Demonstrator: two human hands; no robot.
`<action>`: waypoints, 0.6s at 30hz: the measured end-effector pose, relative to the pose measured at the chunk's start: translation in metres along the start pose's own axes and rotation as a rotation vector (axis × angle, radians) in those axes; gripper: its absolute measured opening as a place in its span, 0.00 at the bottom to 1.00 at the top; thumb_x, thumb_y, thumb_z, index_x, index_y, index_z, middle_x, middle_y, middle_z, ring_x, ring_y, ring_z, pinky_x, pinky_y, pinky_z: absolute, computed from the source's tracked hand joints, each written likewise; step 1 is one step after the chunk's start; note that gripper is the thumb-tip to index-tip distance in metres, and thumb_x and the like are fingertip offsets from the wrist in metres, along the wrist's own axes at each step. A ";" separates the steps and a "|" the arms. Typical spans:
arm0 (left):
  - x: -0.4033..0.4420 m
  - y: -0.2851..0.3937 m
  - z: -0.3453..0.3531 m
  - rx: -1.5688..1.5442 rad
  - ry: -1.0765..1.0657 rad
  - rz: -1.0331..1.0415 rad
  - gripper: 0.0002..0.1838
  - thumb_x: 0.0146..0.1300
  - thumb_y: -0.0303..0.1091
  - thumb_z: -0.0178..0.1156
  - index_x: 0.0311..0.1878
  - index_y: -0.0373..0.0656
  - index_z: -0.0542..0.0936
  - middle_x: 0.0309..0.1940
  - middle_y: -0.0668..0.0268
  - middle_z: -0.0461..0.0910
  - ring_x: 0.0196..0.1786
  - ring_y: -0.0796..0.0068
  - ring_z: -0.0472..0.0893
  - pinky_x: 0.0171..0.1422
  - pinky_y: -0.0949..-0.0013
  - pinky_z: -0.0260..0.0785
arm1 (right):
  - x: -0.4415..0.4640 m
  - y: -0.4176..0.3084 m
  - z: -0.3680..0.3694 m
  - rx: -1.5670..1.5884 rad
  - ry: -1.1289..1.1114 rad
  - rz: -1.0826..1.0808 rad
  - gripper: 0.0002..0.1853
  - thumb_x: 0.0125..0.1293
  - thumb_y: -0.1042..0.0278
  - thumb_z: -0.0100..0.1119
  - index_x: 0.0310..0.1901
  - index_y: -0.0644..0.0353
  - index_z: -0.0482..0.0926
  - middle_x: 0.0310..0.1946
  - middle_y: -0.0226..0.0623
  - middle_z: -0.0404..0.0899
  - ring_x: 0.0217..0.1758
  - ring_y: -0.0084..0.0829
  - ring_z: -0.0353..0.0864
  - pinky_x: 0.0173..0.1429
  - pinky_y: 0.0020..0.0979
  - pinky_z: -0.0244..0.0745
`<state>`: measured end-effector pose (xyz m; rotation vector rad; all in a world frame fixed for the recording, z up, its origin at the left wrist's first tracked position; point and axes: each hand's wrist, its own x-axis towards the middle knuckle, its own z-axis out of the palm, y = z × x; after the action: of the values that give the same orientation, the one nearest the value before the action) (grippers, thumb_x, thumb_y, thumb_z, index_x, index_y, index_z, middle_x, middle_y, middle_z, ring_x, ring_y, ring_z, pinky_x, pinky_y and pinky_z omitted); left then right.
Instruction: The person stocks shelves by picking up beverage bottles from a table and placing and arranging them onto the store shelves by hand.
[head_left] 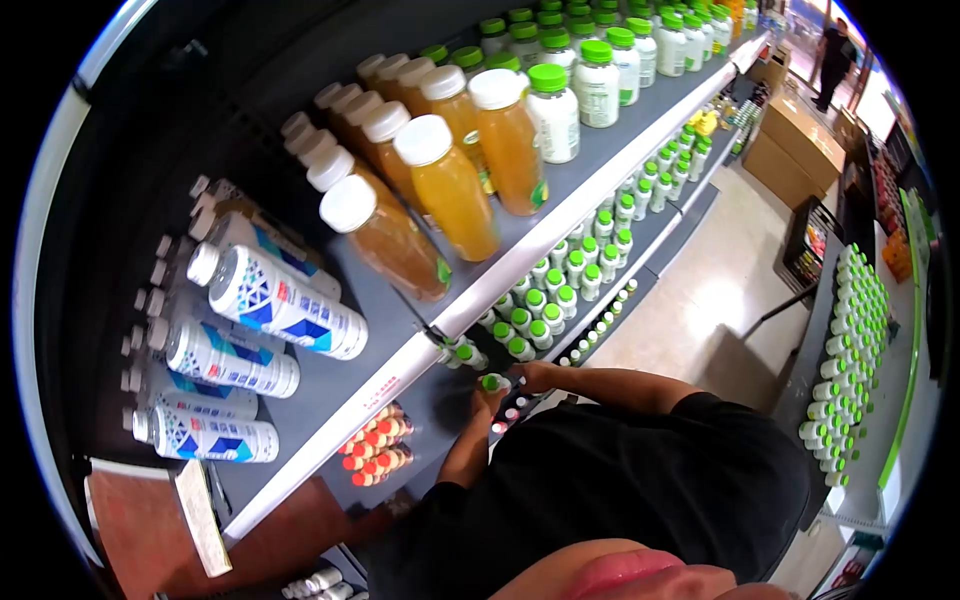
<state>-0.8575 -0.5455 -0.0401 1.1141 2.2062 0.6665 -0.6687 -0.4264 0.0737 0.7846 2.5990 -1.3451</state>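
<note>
My left hand (487,402) is closed around a small white bottle with a green cap (491,382), low beside the shelf front. Close to it on the right is my right hand (538,377); its fingers are small and partly hidden, so their grip cannot be made out. Just below the hands are a few bottles with pale red caps (499,427). Beyond my hands, a lower shelf carries rows of green-capped white bottles (538,328). To the left stands a group of red-capped bottles (377,452).
The upper shelf edge (580,225) runs diagonally above my hands. On it stand amber drink bottles (452,190), blue-and-white bottles (285,300) and green-capped bottles (598,90). Cardboard boxes (790,150) and a black crate (808,245) are in the aisle. A person (836,60) is far off.
</note>
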 end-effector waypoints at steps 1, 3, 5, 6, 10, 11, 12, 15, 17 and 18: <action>0.006 -0.005 0.001 -0.019 -0.027 0.166 0.39 0.44 0.49 0.77 0.57 0.42 0.73 0.47 0.52 0.83 0.51 0.54 0.83 0.56 0.58 0.76 | 0.015 0.001 0.013 -0.004 -0.025 -0.107 0.38 0.52 0.49 0.70 0.65 0.52 0.72 0.56 0.50 0.79 0.62 0.49 0.78 0.64 0.44 0.73; 0.013 -0.007 -0.003 -0.061 -0.152 0.085 0.38 0.45 0.47 0.77 0.57 0.41 0.73 0.46 0.52 0.83 0.51 0.56 0.84 0.56 0.58 0.76 | 0.034 -0.003 0.030 -0.041 -0.114 -0.153 0.41 0.55 0.51 0.66 0.71 0.53 0.64 0.65 0.53 0.71 0.67 0.53 0.71 0.69 0.45 0.69; 0.026 -0.025 0.008 -0.022 -0.157 0.113 0.35 0.48 0.46 0.74 0.57 0.41 0.73 0.47 0.52 0.83 0.50 0.55 0.84 0.55 0.58 0.76 | 0.044 -0.016 0.043 -0.067 -0.086 -0.095 0.44 0.55 0.49 0.66 0.74 0.51 0.62 0.65 0.53 0.70 0.68 0.53 0.70 0.71 0.45 0.68; 0.037 -0.036 0.018 0.043 -0.108 0.273 0.33 0.50 0.46 0.73 0.57 0.41 0.74 0.48 0.52 0.83 0.50 0.54 0.84 0.55 0.58 0.76 | 0.050 -0.019 0.050 -0.070 -0.046 -0.069 0.45 0.55 0.49 0.66 0.74 0.50 0.61 0.66 0.52 0.70 0.69 0.52 0.69 0.72 0.45 0.68; 0.027 -0.058 0.032 0.201 -0.086 0.302 0.28 0.55 0.49 0.68 0.56 0.44 0.77 0.53 0.55 0.83 0.53 0.51 0.83 0.56 0.55 0.76 | 0.043 -0.040 0.051 -0.192 -0.007 0.050 0.36 0.59 0.50 0.63 0.69 0.46 0.68 0.65 0.46 0.72 0.65 0.52 0.76 0.64 0.48 0.75; 0.015 -0.026 0.012 0.153 -0.259 0.335 0.26 0.55 0.52 0.68 0.53 0.46 0.79 0.53 0.55 0.83 0.55 0.51 0.82 0.57 0.54 0.75 | 0.053 -0.028 0.061 -0.243 -0.030 0.060 0.31 0.62 0.52 0.61 0.67 0.46 0.70 0.61 0.45 0.76 0.60 0.52 0.79 0.62 0.48 0.77; 0.000 -0.012 0.002 0.164 -0.249 0.319 0.26 0.55 0.52 0.68 0.53 0.46 0.80 0.52 0.55 0.83 0.56 0.51 0.82 0.57 0.54 0.75 | 0.072 -0.006 0.078 -0.295 -0.047 0.068 0.27 0.64 0.54 0.59 0.64 0.46 0.72 0.57 0.45 0.80 0.56 0.52 0.82 0.59 0.48 0.78; -0.036 0.023 -0.018 0.144 -0.180 0.248 0.31 0.52 0.55 0.71 0.54 0.46 0.80 0.49 0.54 0.85 0.55 0.50 0.82 0.58 0.52 0.75 | 0.058 0.001 0.061 -0.274 -0.073 -0.035 0.23 0.63 0.58 0.59 0.60 0.47 0.75 0.43 0.48 0.85 0.48 0.51 0.86 0.53 0.48 0.80; -0.038 0.004 -0.001 0.125 -0.285 0.190 0.33 0.49 0.53 0.73 0.55 0.46 0.80 0.49 0.53 0.85 0.55 0.53 0.83 0.58 0.54 0.75 | 0.017 -0.003 0.030 -0.199 -0.085 -0.112 0.22 0.59 0.54 0.63 0.54 0.49 0.80 0.40 0.48 0.86 0.45 0.49 0.86 0.50 0.47 0.80; -0.034 0.001 0.007 0.117 -0.339 0.167 0.34 0.48 0.53 0.75 0.56 0.45 0.80 0.48 0.53 0.85 0.54 0.54 0.83 0.58 0.55 0.75 | 0.003 0.018 0.027 -0.110 -0.047 -0.182 0.22 0.56 0.52 0.66 0.51 0.49 0.82 0.39 0.48 0.86 0.44 0.48 0.86 0.50 0.47 0.80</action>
<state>-0.8355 -0.5725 -0.0355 1.3716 1.8969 0.3836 -0.6664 -0.4381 0.0429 0.5052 2.7357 -1.2330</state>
